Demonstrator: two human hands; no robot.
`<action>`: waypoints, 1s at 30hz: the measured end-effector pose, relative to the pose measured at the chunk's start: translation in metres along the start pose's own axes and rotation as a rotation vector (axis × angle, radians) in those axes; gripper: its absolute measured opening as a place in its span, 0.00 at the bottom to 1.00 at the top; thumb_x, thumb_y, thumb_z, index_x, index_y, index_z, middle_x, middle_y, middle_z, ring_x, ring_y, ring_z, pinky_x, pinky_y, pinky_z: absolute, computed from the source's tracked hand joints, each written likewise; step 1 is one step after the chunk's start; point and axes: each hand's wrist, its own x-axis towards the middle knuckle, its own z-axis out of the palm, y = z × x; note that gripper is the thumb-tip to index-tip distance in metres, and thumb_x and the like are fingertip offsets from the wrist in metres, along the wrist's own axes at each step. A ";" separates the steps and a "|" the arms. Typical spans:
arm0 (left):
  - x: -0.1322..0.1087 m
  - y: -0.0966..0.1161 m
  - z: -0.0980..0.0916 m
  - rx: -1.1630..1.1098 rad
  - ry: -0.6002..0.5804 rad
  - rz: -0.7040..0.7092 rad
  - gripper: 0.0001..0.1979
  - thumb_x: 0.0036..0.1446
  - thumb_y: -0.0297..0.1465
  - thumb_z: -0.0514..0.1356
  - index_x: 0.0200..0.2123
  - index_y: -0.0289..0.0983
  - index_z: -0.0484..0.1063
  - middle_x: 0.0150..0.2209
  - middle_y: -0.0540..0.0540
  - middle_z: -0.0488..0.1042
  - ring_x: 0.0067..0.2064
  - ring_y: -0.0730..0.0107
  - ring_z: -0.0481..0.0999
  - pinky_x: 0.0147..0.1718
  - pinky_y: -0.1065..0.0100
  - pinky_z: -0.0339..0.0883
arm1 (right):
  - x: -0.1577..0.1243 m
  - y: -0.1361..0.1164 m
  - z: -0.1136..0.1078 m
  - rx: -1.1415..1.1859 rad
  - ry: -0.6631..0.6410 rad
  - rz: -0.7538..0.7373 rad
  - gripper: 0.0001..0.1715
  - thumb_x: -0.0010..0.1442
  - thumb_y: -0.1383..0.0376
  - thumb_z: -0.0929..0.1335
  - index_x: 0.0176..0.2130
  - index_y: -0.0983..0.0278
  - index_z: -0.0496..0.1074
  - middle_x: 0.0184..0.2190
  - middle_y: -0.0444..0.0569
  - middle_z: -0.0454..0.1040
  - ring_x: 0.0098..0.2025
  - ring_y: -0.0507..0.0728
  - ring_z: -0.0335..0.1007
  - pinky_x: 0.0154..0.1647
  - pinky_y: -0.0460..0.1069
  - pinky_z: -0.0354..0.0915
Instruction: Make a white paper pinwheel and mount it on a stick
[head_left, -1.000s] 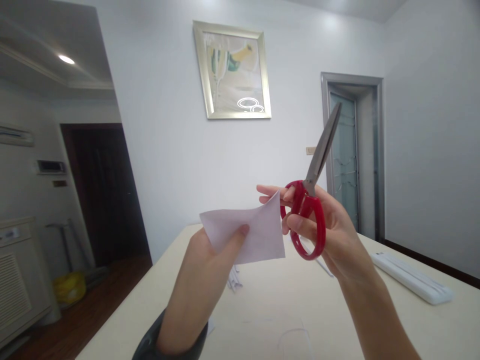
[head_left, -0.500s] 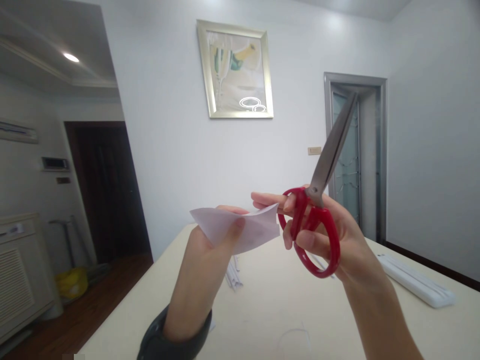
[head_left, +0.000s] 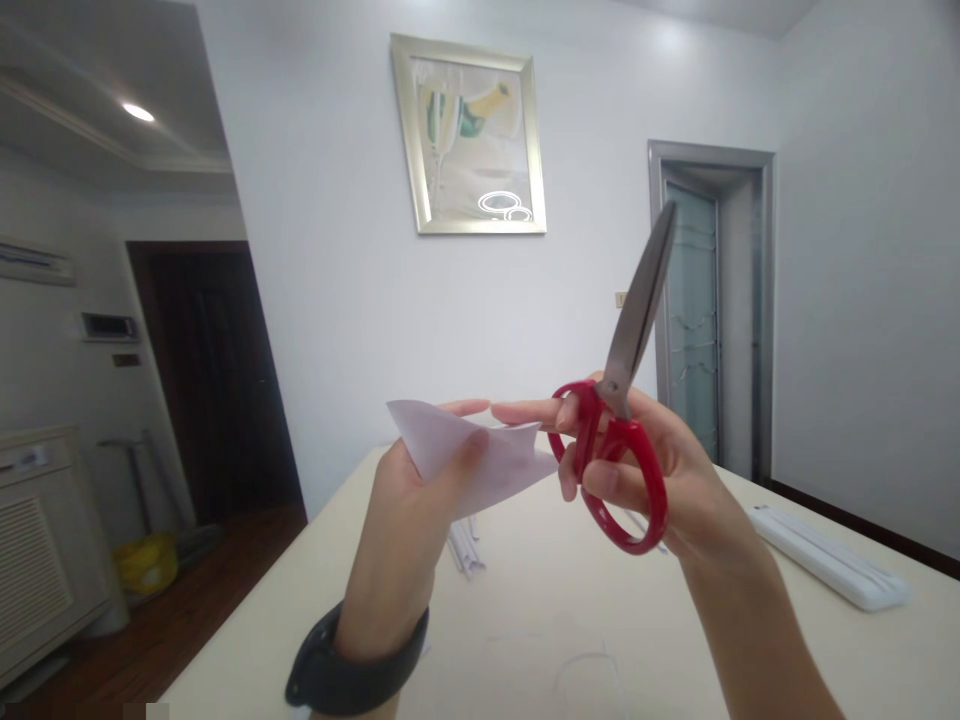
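Left hand pinching thin, curved white paper above a smooth cream table; right hand gripping scissors by glossy red loops, tapered metal blades upward. Long white case near the table's right edge.
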 end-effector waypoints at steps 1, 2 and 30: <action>0.000 0.002 0.002 0.002 0.021 -0.021 0.18 0.53 0.40 0.59 0.47 0.40 0.69 0.41 0.44 0.76 0.40 0.58 0.75 0.33 0.66 0.67 | 0.000 -0.001 0.001 -0.009 -0.005 0.005 0.09 0.55 0.66 0.70 0.37 0.58 0.66 0.47 0.47 0.73 0.38 0.55 0.72 0.35 0.50 0.68; 0.000 0.005 0.005 -0.002 0.046 -0.045 0.22 0.53 0.40 0.60 0.50 0.40 0.67 0.42 0.43 0.75 0.41 0.56 0.75 0.34 0.64 0.67 | 0.000 -0.002 0.001 -0.021 -0.009 0.023 0.09 0.55 0.67 0.69 0.37 0.58 0.66 0.47 0.47 0.73 0.38 0.54 0.72 0.35 0.49 0.68; -0.003 0.010 0.003 -0.447 -0.257 -0.206 0.25 0.59 0.30 0.56 0.59 0.44 0.55 0.55 0.44 0.68 0.53 0.58 0.68 0.46 0.64 0.64 | 0.004 0.012 0.002 -0.286 0.046 0.090 0.11 0.57 0.71 0.67 0.39 0.58 0.62 0.51 0.45 0.70 0.48 0.57 0.67 0.41 0.52 0.69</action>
